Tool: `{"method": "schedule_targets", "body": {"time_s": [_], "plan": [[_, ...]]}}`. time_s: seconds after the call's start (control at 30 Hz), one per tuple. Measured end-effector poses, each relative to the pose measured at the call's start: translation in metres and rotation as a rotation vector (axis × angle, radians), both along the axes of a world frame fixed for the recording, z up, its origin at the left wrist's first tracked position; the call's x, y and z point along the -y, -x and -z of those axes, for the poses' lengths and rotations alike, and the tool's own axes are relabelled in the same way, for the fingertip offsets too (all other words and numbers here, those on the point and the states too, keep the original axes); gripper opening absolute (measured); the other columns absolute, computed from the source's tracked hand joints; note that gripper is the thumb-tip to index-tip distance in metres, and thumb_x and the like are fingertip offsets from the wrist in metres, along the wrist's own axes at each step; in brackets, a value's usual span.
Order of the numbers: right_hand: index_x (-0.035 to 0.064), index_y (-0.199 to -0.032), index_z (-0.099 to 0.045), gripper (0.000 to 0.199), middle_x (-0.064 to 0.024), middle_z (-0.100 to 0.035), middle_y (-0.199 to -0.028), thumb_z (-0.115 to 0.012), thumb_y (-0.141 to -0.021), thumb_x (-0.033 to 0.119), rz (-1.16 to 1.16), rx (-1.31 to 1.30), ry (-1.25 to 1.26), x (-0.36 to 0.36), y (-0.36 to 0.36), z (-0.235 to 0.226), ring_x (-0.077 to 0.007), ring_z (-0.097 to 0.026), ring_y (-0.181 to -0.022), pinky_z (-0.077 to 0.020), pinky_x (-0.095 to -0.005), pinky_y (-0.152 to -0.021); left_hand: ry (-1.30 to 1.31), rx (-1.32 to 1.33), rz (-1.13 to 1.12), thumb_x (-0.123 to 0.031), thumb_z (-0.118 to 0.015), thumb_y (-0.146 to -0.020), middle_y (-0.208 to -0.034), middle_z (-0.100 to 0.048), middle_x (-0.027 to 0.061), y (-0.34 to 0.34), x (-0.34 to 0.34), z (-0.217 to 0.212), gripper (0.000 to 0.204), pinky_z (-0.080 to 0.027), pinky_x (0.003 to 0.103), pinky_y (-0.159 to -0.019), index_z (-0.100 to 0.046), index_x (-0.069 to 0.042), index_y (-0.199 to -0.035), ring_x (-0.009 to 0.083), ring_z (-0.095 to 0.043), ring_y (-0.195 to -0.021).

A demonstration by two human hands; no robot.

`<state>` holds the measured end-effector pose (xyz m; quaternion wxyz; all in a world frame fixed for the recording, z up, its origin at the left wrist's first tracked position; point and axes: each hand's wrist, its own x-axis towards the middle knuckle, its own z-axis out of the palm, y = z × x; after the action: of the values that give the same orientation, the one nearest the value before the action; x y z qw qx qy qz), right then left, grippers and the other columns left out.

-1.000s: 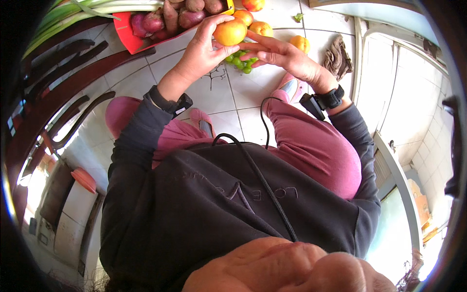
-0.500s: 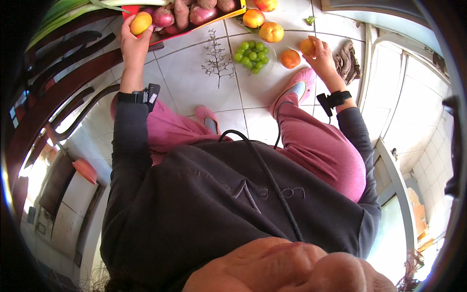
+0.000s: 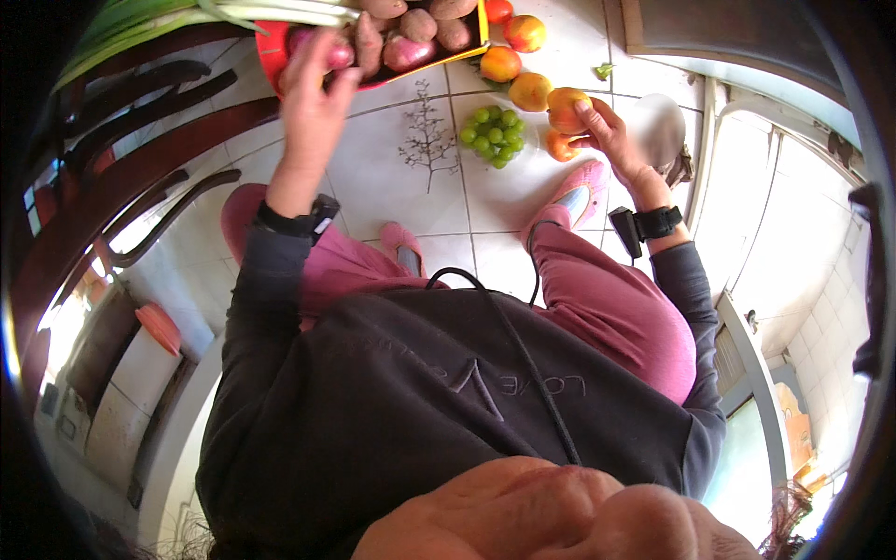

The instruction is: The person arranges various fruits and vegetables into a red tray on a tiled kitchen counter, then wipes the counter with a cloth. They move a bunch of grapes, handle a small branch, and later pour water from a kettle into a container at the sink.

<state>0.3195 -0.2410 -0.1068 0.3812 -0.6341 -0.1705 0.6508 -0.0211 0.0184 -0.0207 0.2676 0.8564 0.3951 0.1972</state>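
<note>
Orange fruit [image 3: 567, 109] is in your right hand [image 3: 609, 133]: the fingers are closed around it, and it is just above the white tiled floor [image 3: 392, 187], to the right of the green grapes [image 3: 494, 136]. A second, smaller orange fruit [image 3: 558, 147] lies just below it, touching or almost touching the same hand; I cannot tell which. Two more orange fruits [image 3: 530, 91] lie on the floor between the grapes and the red tray [image 3: 271, 58], and another one [image 3: 525, 33] with a small red one beside it lies further up.

Your left hand [image 3: 313, 89] is stretched to the left end of the red tray, well apart from the right hand. Its fingers are curled at a pinkish-red root vegetable [image 3: 334, 54] there, but I cannot tell if they really grip it or only touch it. More reddish and brown roots [image 3: 411, 49] fill the tray, and long green leaves [image 3: 187, 17] lie over its upper edge.

You wear a black band on each wrist, a dark sweater and pink trousers. Your pink slippers [image 3: 577, 193] stand on the floor below the fruit. A dark wooden chair [image 3: 140, 159] is at your left side.
</note>
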Motion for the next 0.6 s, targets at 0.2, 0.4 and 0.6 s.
{"method": "schedule_targets", "body": {"time_s": [0.2, 0.4, 0.6], "plan": [[0.0023, -0.151, -0.04, 0.092, -0.0159, -0.065, -0.123, -0.056, -0.092, 0.071, -0.307, -0.037, -0.034, -0.041, 0.04, -0.058, -0.0221, -0.068, -0.101, -0.0503, -0.0381, -0.095, 0.374, 0.123, 0.559, -0.019, -0.083, -0.079, -0.148, -0.051, 0.0105, -0.074, 0.088, -0.014, 0.074, -0.042, 0.04, -0.111, -0.052, -0.01, -0.146, 0.0264, -0.047, -0.137], [0.0033, -0.15, -0.042, 0.078, -0.0175, -0.064, -0.128, -0.052, -0.1, 0.062, -0.355, -0.181, -0.137, -0.047, 0.049, -0.088, -0.0241, -0.066, -0.113, -0.0481, -0.0363, -0.103, 0.344, 0.122, 0.468, -0.011, -0.081, -0.079, -0.139, -0.054, 0.0113, -0.076, 0.089, -0.007, 0.068, -0.045, 0.042, -0.11, -0.053, -0.01, -0.141, 0.0305, -0.052, -0.13], [0.0029, -0.148, -0.043, 0.064, -0.0153, -0.068, -0.121, -0.065, -0.099, 0.038, -0.336, 0.221, -0.17, -0.017, 0.027, -0.009, -0.0225, -0.066, -0.111, -0.0498, -0.0352, -0.1, 0.181, 0.175, 0.21, -0.014, -0.082, -0.084, -0.134, -0.059, 0.0109, -0.039, 0.052, -0.012, 0.062, -0.053, 0.032, -0.094, -0.053, -0.006, -0.138, 0.02, -0.061, -0.118]]}}
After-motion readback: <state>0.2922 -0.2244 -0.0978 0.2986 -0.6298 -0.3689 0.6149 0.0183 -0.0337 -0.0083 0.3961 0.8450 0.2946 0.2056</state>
